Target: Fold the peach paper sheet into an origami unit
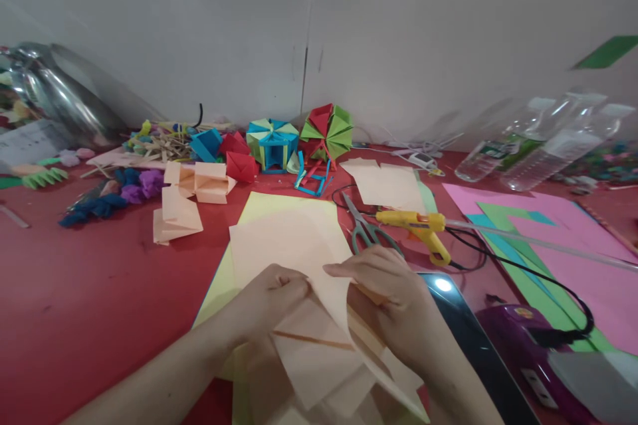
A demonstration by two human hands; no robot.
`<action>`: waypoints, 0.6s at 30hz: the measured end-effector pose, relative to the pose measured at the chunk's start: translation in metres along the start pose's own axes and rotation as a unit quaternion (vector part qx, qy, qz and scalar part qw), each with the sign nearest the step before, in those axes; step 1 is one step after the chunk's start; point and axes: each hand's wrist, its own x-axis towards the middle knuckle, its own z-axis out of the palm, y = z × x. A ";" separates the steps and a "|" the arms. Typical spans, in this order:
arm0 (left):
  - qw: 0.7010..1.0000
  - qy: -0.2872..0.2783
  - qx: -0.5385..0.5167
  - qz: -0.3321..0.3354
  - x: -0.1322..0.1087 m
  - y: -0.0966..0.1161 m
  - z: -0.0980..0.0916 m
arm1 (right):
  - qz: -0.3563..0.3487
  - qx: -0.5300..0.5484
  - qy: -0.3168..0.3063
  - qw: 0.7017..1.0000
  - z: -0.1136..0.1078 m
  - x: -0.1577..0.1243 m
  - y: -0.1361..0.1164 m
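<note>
My left hand (272, 295) is closed, thumb and fingers pinching the upper edge of a peach sheet of paper (335, 299). On the other side of that sheet is my right hand (393, 295), its fingers curled round the curved edge. The sheet bends upward between both hands. Below it lie folded peach paper pieces (319, 372), partly covered. Beneath everything rest a flat peach sheet (279, 246) and a yellow sheet (259, 204). Just beyond my right hand are grey-green scissors (369, 229) and a yellow glue gun (423, 229) with a clear glue stick.
Folded peach paper boxes (199, 182) stand at the left. Paper models (272, 146) line the white partition (199, 33). A dark tablet (478, 345), a purple power strip (528, 352), coloured sheets (583, 246) and plastic bottles (553, 146) occupy the right. A metal jug (74, 99) stands far left.
</note>
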 end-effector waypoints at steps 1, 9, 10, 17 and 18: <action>1.000 0.000 -0.001 -0.004 0.000 0.000 0.000 | -0.007 -0.002 0.001 1.000 0.000 0.001 -0.001; 1.000 -0.007 -0.009 0.015 -0.001 -0.001 -0.001 | 0.060 0.056 -0.029 0.996 0.002 -0.003 0.004; 1.000 -0.022 -0.016 0.003 -0.002 0.000 -0.001 | 0.085 0.070 -0.034 0.993 0.002 -0.003 0.005; 0.998 -0.035 0.055 -0.008 -0.001 0.000 0.002 | 0.153 0.090 -0.069 0.982 0.000 -0.003 0.004; 0.998 -0.017 0.052 -0.012 0.000 -0.002 0.002 | 0.133 0.087 -0.065 0.985 0.000 -0.003 0.003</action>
